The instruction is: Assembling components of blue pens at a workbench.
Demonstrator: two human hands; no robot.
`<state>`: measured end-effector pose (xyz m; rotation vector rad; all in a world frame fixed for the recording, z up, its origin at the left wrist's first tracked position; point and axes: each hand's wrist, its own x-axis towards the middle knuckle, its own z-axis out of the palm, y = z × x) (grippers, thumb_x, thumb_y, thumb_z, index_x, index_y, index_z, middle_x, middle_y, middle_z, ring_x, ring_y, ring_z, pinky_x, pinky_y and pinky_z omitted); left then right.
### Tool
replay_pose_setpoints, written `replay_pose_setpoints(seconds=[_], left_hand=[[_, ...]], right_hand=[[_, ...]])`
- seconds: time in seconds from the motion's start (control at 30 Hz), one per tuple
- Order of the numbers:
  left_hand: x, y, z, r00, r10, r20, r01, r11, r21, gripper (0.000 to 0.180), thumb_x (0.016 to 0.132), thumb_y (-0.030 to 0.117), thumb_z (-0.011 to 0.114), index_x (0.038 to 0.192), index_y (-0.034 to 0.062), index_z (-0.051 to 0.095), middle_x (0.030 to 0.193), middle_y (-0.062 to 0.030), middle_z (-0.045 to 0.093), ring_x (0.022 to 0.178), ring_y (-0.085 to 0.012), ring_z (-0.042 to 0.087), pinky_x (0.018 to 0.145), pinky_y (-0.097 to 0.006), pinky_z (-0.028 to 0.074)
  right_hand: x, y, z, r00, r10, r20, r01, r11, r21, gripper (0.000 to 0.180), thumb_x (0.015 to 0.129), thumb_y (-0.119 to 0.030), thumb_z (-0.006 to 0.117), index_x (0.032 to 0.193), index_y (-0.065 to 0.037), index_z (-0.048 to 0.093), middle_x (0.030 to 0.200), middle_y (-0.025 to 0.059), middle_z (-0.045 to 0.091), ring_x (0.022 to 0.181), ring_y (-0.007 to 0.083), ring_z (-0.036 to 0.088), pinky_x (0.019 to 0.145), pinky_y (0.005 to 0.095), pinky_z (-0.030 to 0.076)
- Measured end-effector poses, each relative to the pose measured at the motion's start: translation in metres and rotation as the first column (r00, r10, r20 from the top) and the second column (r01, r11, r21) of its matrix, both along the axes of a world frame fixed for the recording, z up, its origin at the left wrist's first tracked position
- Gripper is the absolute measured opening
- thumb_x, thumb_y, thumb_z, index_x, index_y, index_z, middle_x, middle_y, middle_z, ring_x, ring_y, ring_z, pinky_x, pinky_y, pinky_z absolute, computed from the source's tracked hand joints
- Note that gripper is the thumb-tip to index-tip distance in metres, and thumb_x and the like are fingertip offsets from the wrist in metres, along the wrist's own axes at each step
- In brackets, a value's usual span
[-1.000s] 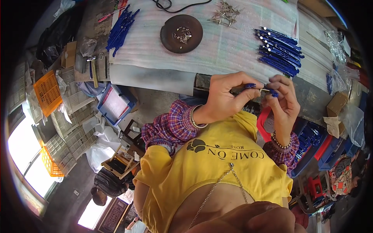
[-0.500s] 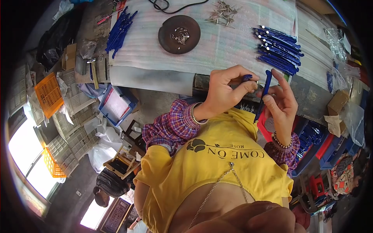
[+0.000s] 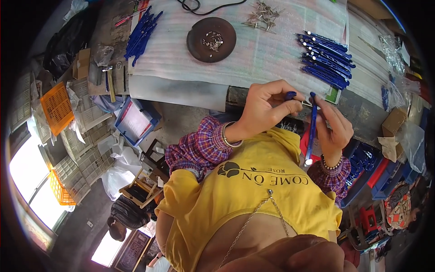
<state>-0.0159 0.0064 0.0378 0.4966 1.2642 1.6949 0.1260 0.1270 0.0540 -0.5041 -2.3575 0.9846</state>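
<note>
The right hand point(image 3: 333, 127) holds a long, slim blue strip point(image 3: 311, 136) just off the near edge of the worktop point(image 3: 367, 102), towards its right end; the strip hangs almost upright, its bright tip lowest. That grip is narrow, fingers pressed along the strip's upper part. The left hand point(image 3: 272, 106) pinches a dark blue piece point(image 3: 290, 95), mostly covered by the fingers, with a slim metal rod point(image 3: 306, 104) pointing at the strip; whether they touch is unclear.

The strip could slip or swivel, I judge, since it is held near one end with its length unsupported. The rod could skid off so narrow a target and scratch it or prick a finger. Anything dropped here would miss the worktop and fall towards the lap or floor.

A pale foam sheet point(image 3: 267, 56) covers much of the worktop. Beyond its middle sit a round brown dish point(image 3: 196, 47) of tiny metal pieces and a heap of headed metal pins point(image 3: 266, 19); blue strips lie bundled towards the left and stacked near the sheet's right edge. A hammer point(image 3: 110, 86) rests by the left near corner. Around stand crates, blue bins point(image 3: 349, 197) and another person point(image 3: 129, 212).
</note>
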Motion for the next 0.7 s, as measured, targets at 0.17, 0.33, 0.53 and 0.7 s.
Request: replay_pose_setpoints(seconds=[0.17,0.33,0.53,0.7], left_hand=[[-0.002,-0.003,-0.001,0.972,-0.08,-0.22,0.076,0.997,-0.029,0.01,0.079,-0.007,0.061,0.088,-0.005,0.063,0.079,-0.0083,0.067,0.073,-0.0107,0.064,0.065,-0.021,0.051],[-0.006,-0.005,0.006,0.973,-0.084,-0.214,0.074,0.996,-0.058,0.01,0.078,-0.006,0.063,0.087,-0.0039,0.064,0.078,-0.0072,0.067,0.071,-0.0089,0.063,0.063,-0.02,0.05],[-0.007,-0.014,0.009,0.998,-0.044,-0.05,0.045,0.999,0.009,0.01,0.078,-0.004,0.064,0.088,-0.0028,0.064,0.075,-0.007,0.065,0.067,-0.0089,0.062,0.061,-0.021,0.049],[-0.007,-0.015,0.009,0.99,-0.072,0.122,0.058,0.991,0.117,0.011,0.078,-0.004,0.064,0.089,-0.0032,0.063,0.074,-0.0061,0.064,0.066,-0.0098,0.062,0.061,-0.021,0.05]], right_hand=[[0.003,-0.002,0.001,0.992,-0.007,0.124,0.069,0.862,-0.501,0.008,0.077,0.0,0.065,0.085,0.003,0.063,0.066,0.002,0.061,0.061,0.0075,0.059,0.046,0.0192,0.042],[0.0,-0.008,-0.005,0.971,-0.108,0.214,0.24,0.466,-0.852,0.01,0.08,-0.004,0.065,0.086,0.002,0.063,0.072,0.0031,0.062,0.053,0.0052,0.054,0.043,0.0171,0.039],[-0.016,-0.017,-0.001,0.981,-0.182,-0.07,0.128,0.873,-0.47,0.027,0.08,0.006,0.052,0.105,0.002,0.06,0.104,0.0094,0.056,0.076,0.0091,0.056,0.066,0.0192,0.045],[-0.022,-0.014,-0.008,0.992,-0.045,-0.117,0.008,0.954,-0.299,0.023,0.08,0.006,0.053,0.102,0.002,0.06,0.098,0.0099,0.059,0.081,0.0098,0.056,0.073,0.0196,0.042]])
